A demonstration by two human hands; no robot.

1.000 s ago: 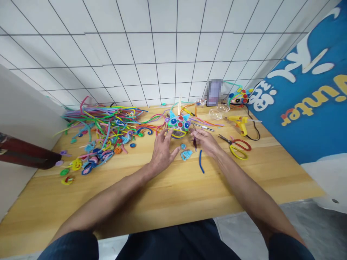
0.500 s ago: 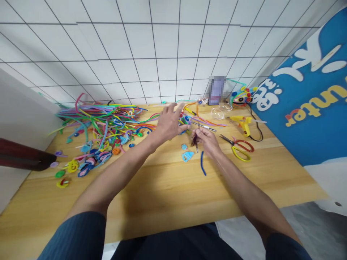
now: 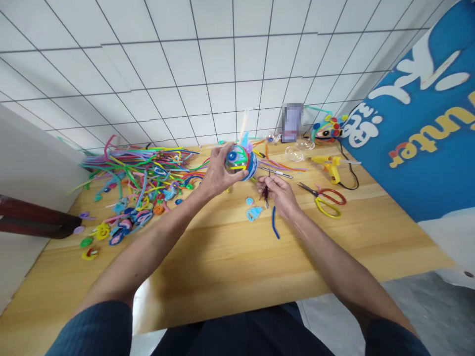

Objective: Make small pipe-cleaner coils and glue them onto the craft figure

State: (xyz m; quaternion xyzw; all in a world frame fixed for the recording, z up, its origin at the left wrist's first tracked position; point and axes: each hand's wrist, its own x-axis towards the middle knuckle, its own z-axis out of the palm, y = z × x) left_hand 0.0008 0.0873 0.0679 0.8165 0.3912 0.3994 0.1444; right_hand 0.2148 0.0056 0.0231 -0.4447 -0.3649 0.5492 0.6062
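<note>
landmark for all positions: the scissors [image 3: 318,194]. the decorated ball [image 3: 239,160] is left of the scissors and farther from me, in my left hand [image 3: 216,173]. the fingers of that hand curve round its left side, the thumb lies along its lower near edge, and the opening between them matches the ball's width. i cannot tell whether its underside meets the table [image 3: 208,267].

my right hand [image 3: 281,190] is just left of the scissors. its thumb and forefinger are drawn to a narrow pinch on a dark red, wispy piece [image 3: 264,192], whose exact make is too small to tell. the piece and the ball are apart.

handling, in my judgement:
1. support the ball on its bare shell; pressure on the trim could loosen it.
2. turn the ball by the wrist, so that the grip need not slip.
3. pinch the dark red piece lightly, since its strands look easy to flatten.
4. mind the blue strip [image 3: 275,222], left of the scissors and nearer me, and the light-blue piece [image 3: 254,213] farther left; a low forearm could sweep them aside.
</note>
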